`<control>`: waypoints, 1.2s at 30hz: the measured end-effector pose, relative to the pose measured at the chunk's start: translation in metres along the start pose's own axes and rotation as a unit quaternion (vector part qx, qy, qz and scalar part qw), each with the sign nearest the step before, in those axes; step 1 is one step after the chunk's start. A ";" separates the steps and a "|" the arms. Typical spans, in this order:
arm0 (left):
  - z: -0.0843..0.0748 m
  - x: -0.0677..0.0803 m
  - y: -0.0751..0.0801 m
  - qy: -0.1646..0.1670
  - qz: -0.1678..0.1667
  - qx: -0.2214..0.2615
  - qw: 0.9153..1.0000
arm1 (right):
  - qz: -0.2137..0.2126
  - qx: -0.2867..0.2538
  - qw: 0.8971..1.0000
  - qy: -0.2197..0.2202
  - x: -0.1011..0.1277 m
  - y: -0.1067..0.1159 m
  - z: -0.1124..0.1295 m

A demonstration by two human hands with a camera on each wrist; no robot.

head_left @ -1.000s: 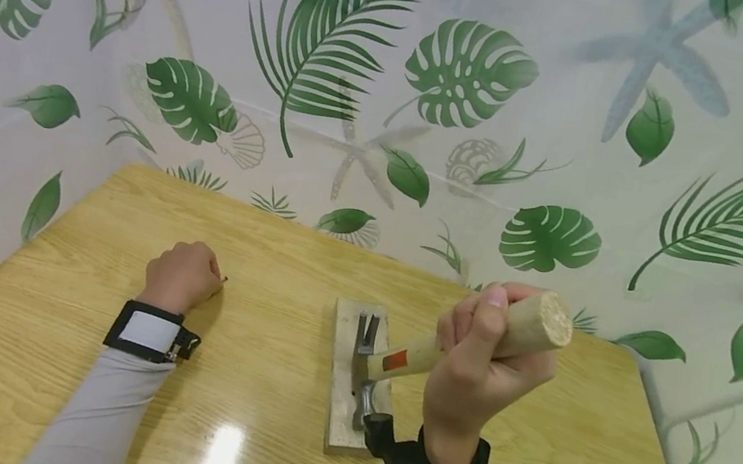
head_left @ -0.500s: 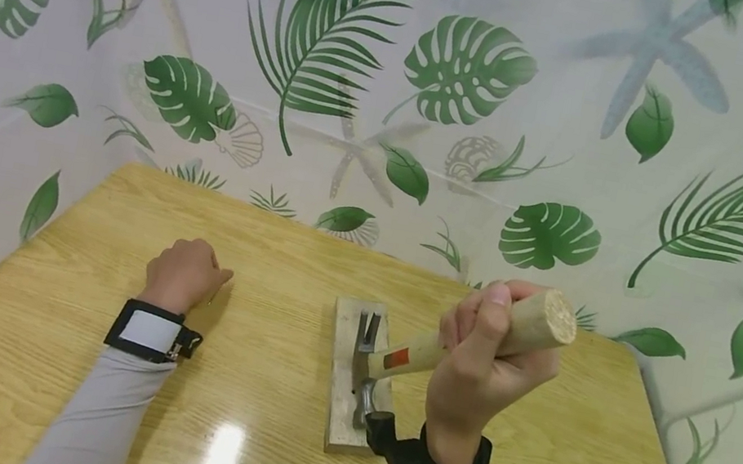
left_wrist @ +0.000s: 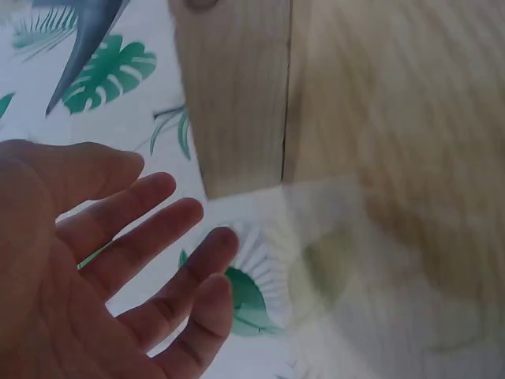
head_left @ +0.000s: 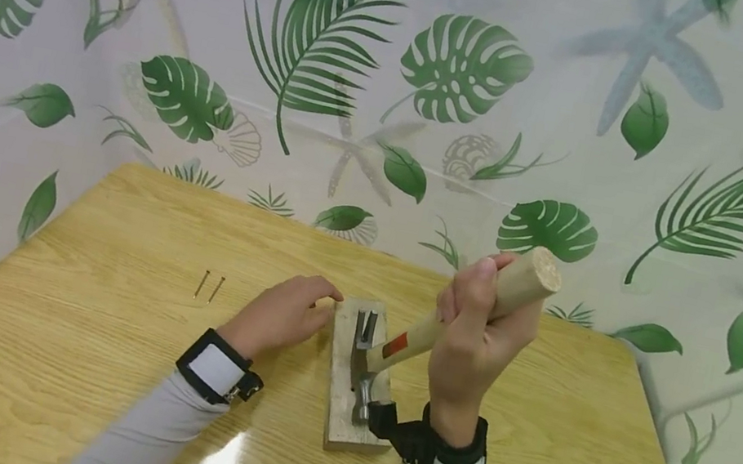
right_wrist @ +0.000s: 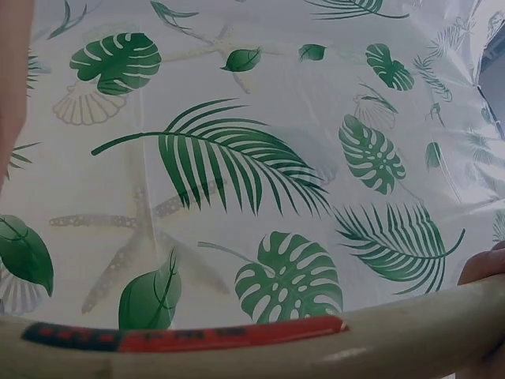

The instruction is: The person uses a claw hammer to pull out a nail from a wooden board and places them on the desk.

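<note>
In the head view my right hand (head_left: 481, 351) grips the wooden handle of a claw hammer (head_left: 407, 344). The handle slants up toward the right, and the metal head is over the wooden block (head_left: 339, 417). My left hand (head_left: 286, 312) is beside the block's far left end, fingers loosely spread. The left wrist view shows this hand (left_wrist: 134, 253) holding nothing, apart from the end of the block (left_wrist: 237, 103). Along the bottom of the right wrist view runs the hammer handle (right_wrist: 237, 351) with its red and dark label. Whether the hammer head touches the block is hard to tell.
Two nails (head_left: 215, 289) lie side by side on the wood-grained table (head_left: 127, 388), left of my left hand. A leaf-printed sheet (head_left: 322, 173) hangs behind the table and along its sides.
My left hand has left the spot by the nails, uncovering them, and moved right to the block with its fingers loosened. The hammer handle has tilted up a little more in my right hand.
</note>
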State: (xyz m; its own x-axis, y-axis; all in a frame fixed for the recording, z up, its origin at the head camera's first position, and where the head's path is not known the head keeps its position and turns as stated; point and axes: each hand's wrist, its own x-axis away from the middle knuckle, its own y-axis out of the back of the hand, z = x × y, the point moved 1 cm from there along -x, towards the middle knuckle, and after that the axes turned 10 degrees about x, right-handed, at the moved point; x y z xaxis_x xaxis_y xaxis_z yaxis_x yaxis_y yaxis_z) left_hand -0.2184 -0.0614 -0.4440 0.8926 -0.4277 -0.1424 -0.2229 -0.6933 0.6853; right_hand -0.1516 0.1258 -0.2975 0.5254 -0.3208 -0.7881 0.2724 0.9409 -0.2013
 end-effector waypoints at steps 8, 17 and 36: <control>-0.003 -0.001 -0.014 -0.010 -0.008 -0.028 1.000 | 0.058 0.033 0.997 -0.042 -0.016 -0.012 -0.027; -0.004 0.000 -0.011 -0.001 0.003 -0.035 0.999 | 0.083 0.132 0.979 -0.133 -0.044 -0.035 -0.070; -0.004 0.000 -0.012 -0.015 0.001 -0.046 0.999 | 0.132 0.318 0.923 -0.174 -0.064 -0.063 -0.147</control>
State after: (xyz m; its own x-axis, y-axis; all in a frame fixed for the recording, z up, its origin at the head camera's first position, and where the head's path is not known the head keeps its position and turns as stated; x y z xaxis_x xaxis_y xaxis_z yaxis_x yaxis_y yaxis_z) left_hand -0.2139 -0.0510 -0.4488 0.8803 -0.4462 -0.1611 -0.1862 -0.6374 0.7477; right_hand -0.3213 0.1033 -0.3200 0.8382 -0.2090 -0.5038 0.4573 0.7726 0.4404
